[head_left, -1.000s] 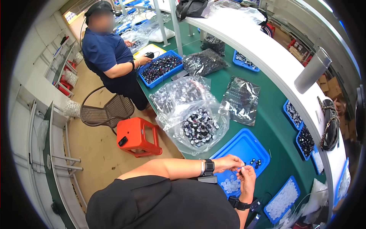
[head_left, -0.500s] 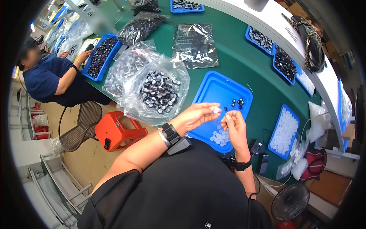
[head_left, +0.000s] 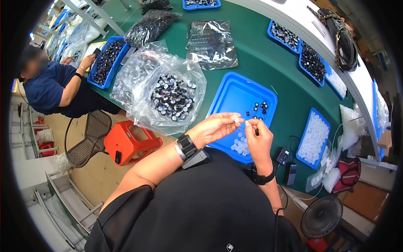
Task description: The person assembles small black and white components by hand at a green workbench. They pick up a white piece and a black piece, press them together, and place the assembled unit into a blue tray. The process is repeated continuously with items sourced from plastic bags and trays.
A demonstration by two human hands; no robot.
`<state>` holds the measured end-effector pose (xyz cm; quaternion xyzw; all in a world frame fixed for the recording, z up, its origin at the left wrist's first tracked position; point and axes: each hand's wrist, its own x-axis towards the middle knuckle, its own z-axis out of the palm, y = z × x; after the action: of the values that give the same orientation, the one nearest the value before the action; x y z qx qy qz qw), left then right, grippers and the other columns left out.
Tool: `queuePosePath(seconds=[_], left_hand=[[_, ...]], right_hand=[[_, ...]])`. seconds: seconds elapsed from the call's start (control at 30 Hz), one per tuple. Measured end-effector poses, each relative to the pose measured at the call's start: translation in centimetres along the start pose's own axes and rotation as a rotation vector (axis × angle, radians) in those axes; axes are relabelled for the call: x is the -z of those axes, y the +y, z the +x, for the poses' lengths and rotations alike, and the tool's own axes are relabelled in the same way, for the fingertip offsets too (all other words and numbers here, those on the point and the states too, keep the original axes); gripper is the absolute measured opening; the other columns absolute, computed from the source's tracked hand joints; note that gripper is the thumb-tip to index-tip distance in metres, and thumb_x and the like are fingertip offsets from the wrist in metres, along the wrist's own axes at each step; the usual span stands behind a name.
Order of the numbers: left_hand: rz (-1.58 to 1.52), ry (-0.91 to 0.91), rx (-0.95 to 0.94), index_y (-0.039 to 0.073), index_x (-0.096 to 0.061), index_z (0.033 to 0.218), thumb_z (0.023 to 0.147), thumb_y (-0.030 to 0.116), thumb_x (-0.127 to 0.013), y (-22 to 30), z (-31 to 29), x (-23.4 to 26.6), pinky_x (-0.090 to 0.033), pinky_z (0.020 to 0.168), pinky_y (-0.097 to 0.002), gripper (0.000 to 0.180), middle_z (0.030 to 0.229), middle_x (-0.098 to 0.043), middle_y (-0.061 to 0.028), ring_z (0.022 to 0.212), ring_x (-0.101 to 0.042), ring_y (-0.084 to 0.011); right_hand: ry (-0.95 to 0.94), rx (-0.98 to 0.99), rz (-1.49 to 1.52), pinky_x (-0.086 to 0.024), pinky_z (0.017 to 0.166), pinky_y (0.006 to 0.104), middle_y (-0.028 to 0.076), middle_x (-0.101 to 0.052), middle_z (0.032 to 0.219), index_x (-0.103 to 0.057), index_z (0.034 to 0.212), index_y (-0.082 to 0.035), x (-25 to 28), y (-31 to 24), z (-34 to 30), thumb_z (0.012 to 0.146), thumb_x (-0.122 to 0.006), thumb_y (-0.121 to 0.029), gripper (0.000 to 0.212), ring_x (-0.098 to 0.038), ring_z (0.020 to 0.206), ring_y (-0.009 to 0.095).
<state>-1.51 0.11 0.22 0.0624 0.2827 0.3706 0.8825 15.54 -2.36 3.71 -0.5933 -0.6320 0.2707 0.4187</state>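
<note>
My left hand (head_left: pixel 215 128) pinches a small white disc (head_left: pixel 236 120) between thumb and fingertips, above a blue tray (head_left: pixel 226 94). Close to that disc, the fingers of my right hand (head_left: pixel 260 142) are pinched together. A dark bit shows under those right fingers, too small to name. Inside the tray, several translucent white discs (head_left: pixel 240 145) lie at the near end, partly behind my right hand. Several shiny dark round pieces (head_left: pixel 263 106) sit toward the tray's right side.
Left of the tray stands an open clear bag (head_left: pixel 174 98) of dark and clear round pieces. A blue tray of white pieces (head_left: pixel 312 138) lies to the right. A flat dark bag (head_left: pixel 212 44) rests farther back. At far left a person (head_left: pixel 54 86) works beside another tray (head_left: pixel 108 63).
My two hands have come nearer each other, and the right fingertips now meet close to the white disc. The whole view has shifted slightly.
</note>
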Motion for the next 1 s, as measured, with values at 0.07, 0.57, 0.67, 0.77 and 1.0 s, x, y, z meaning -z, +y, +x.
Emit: queuePosePath(seconds=[0.07, 0.57, 0.67, 0.77, 1.0], left_hand=[[0.004, -0.001, 0.001, -0.003, -0.051, 0.117, 0.095, 0.015, -0.052, 0.0, 0.1, 0.0, -0.05, 0.077, -0.0235, 0.029, 0.097, -0.06, -0.0064, 0.086, -0.058, -0.0109], [-0.071, -0.027, 0.089, -0.001, -0.048, 0.119, 0.097, 0.034, -0.046, -0.6, 0.4, 0.2, -0.045, 0.066, -0.0213, 0.041, 0.083, -0.053, 0.0021, 0.072, -0.047, -0.008], [-0.093, -0.021, 0.089, -0.001, -0.047, 0.119, 0.097, 0.033, -0.046, -0.8, 0.5, 0.5, -0.046, 0.066, -0.0214, 0.04, 0.084, -0.053, 0.0014, 0.072, -0.048, -0.0084], [-0.103, -0.016, 0.092, -0.001, -0.046, 0.119, 0.097, 0.032, -0.047, -0.8, 0.6, 0.5, -0.047, 0.067, -0.0213, 0.04, 0.085, -0.054, 0.0006, 0.072, -0.049, -0.0086], [-0.089, -0.018, 0.084, 0.0, -0.046, 0.119, 0.097, 0.031, -0.048, -1.0, 0.5, 0.6, -0.047, 0.067, -0.0214, 0.038, 0.085, -0.055, -0.0003, 0.072, -0.05, -0.0088]], right_hand=[[0.001, -0.005, -0.011, -0.042, 0.047, 0.0278, 0.007, -0.06, 0.064, -0.062, 0.08, -0.001, 0.0, 0.0, 0.0, 0.079, -0.067, -0.005, 0.006, -0.054, 0.05, 0.014], [-0.019, 0.04, -0.074, -0.038, 0.043, 0.0293, 0.004, -0.052, 0.055, -0.062, 0.076, -0.005, -0.3, 0.0, -0.2, 0.075, -0.068, -0.004, 0.007, -0.048, 0.044, 0.014], [-0.024, 0.042, -0.078, -0.038, 0.043, 0.0295, 0.004, -0.052, 0.054, -0.062, 0.076, -0.005, -0.3, 0.1, -0.3, 0.075, -0.068, -0.004, 0.007, -0.048, 0.043, 0.014], [-0.035, 0.04, -0.092, -0.038, 0.043, 0.0298, 0.004, -0.052, 0.053, -0.062, 0.076, -0.005, -0.4, 0.2, -0.3, 0.075, -0.068, -0.004, 0.006, -0.049, 0.043, 0.014], [-0.022, 0.011, -0.117, -0.038, 0.043, 0.0309, 0.005, -0.053, 0.053, -0.062, 0.076, -0.004, -0.8, 0.4, -0.4, 0.076, -0.067, -0.006, 0.005, -0.051, 0.043, 0.016]])
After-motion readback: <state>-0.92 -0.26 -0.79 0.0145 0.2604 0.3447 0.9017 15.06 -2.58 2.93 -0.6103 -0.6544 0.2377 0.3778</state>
